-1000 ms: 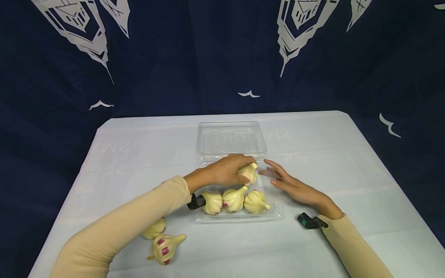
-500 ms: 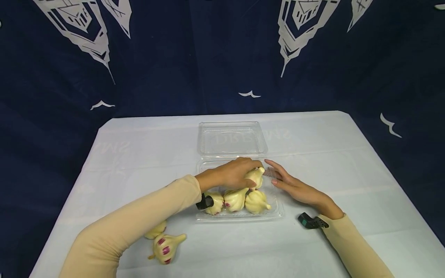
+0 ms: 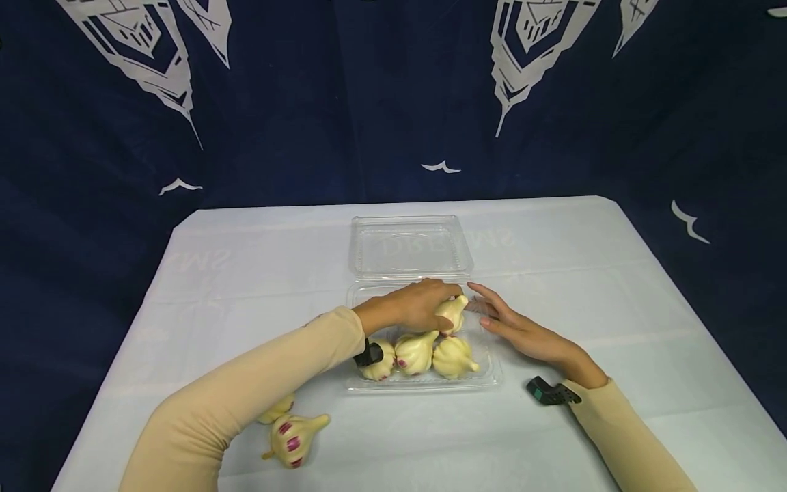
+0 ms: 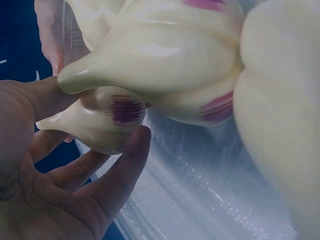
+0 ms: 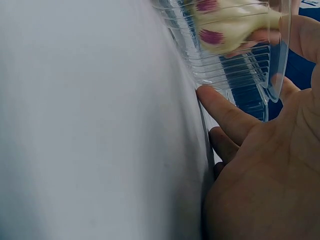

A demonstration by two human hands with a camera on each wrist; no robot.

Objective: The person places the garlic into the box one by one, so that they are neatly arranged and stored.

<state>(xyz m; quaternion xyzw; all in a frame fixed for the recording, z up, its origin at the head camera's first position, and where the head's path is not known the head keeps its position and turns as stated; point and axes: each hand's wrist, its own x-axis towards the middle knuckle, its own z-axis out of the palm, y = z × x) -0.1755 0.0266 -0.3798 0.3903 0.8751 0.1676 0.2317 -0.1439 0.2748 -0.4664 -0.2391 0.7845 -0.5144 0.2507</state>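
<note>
Gripping a glossy, ribbed garlic bulb, the left hand has edged slightly rightward inside the clear ridged plastic tray mid-worktop. Flat, straight-fingered, the right hand stays against the tray's right wall.

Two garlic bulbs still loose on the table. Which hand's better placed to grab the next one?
Probably the left. The loose garlic bulbs lie beside the left forearm, though the left hand grips a bulb in the clear tray. The right hand rests against the tray's far side.
</note>
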